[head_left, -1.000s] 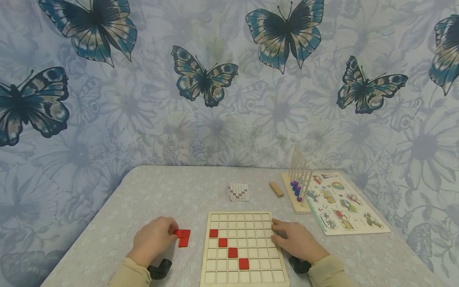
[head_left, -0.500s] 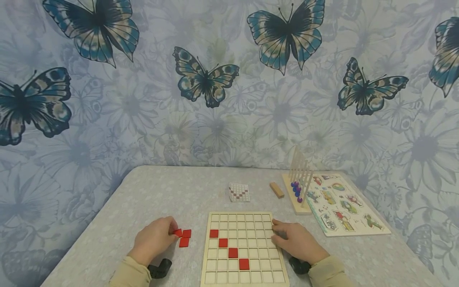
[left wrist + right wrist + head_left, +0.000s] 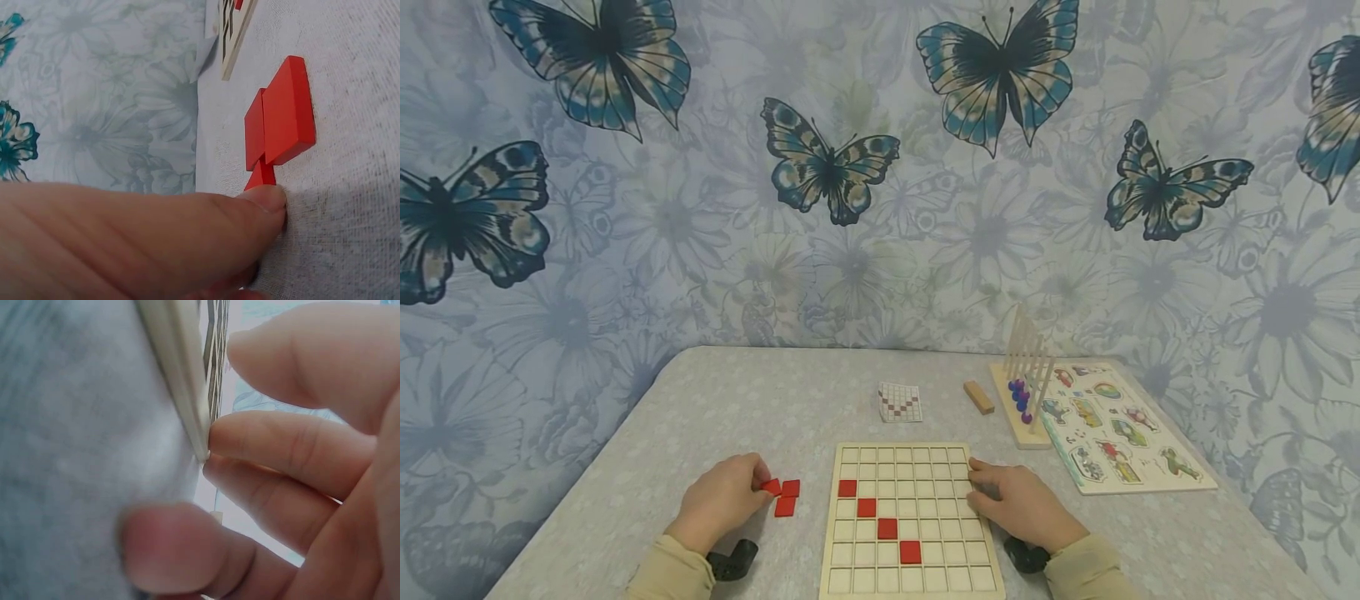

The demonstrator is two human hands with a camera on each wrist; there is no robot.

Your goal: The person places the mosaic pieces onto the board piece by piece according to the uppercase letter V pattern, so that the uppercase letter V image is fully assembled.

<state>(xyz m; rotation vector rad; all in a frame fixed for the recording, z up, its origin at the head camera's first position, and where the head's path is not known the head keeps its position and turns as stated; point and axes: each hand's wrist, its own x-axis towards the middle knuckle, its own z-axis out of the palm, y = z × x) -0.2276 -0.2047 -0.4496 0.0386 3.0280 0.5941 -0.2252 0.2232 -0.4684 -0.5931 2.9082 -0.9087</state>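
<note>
Red tile (image 3: 771, 486), now askew beside neighbours (image 3: 786, 507), left hand (image 3: 718, 502) pinching it, right hand (image 3: 1024, 500) relaxed against board (image 3: 932, 507)

A homelike play corner: butterfly wallpaper (image 3: 850, 275) behind a counter (image 3: 775, 396) holding a puzzle (image 3: 1126, 427), peg toy (image 3: 1021, 398) and board (image 3: 911, 528).

One left hand (image 3: 718, 502), one right hand (image 3: 1028, 504), seven red tiles (image 3: 887, 528), one grid board (image 3: 917, 507), one card (image 3: 900, 402), one block (image 3: 979, 397), one peg stand (image 3: 1033, 434), one picture board (image 3: 1153, 475) and six butterflies (image 3: 831, 171) are visible.
</note>
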